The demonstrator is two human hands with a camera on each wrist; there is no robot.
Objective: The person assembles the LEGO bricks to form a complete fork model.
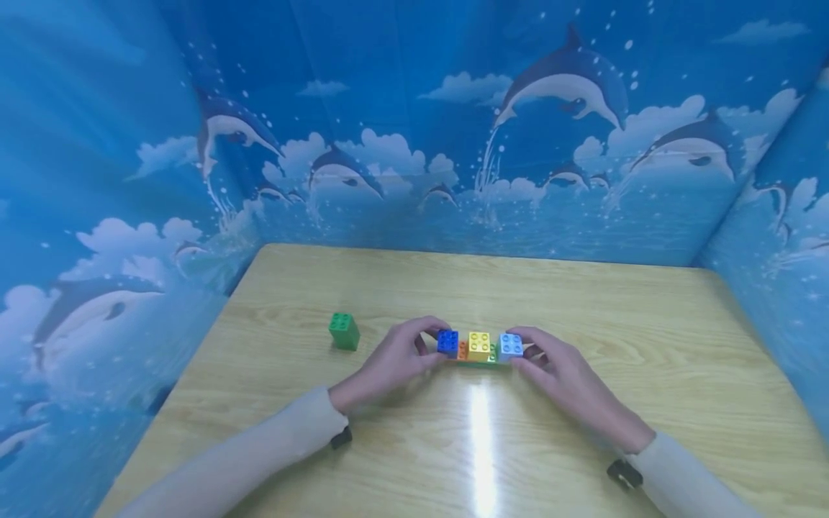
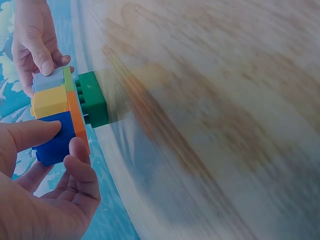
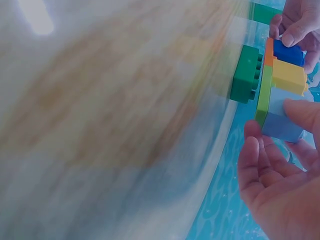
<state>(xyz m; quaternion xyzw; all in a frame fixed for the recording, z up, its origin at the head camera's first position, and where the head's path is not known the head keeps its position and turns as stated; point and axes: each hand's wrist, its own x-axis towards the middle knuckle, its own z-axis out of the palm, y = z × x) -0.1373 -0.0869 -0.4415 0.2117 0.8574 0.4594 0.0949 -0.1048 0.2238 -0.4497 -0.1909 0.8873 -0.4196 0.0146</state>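
Observation:
Both hands hold one built row of toy building bricks between them. My left hand (image 1: pixel 396 354) pinches the dark blue brick (image 1: pixel 447 342) at the row's left end. At the right end, my right hand (image 1: pixel 568 370) grips the light blue brick (image 1: pixel 511 346). A yellow brick (image 1: pixel 479 347) sits in the middle. Under these run a thin orange plate (image 2: pixel 78 119) and a thin lime green plate (image 3: pixel 264 93). Below the plates is a dark green brick (image 2: pixel 94 100) resting on the table; its studs show in both wrist views, with a narrow gap to the plates.
A tall green brick (image 1: pixel 345 332) stands alone on the wooden table (image 1: pixel 648 324), left of the left hand. Curtains with dolphins (image 1: pixel 401 158) rise behind the table and along its sides. Black straps show at both wrists.

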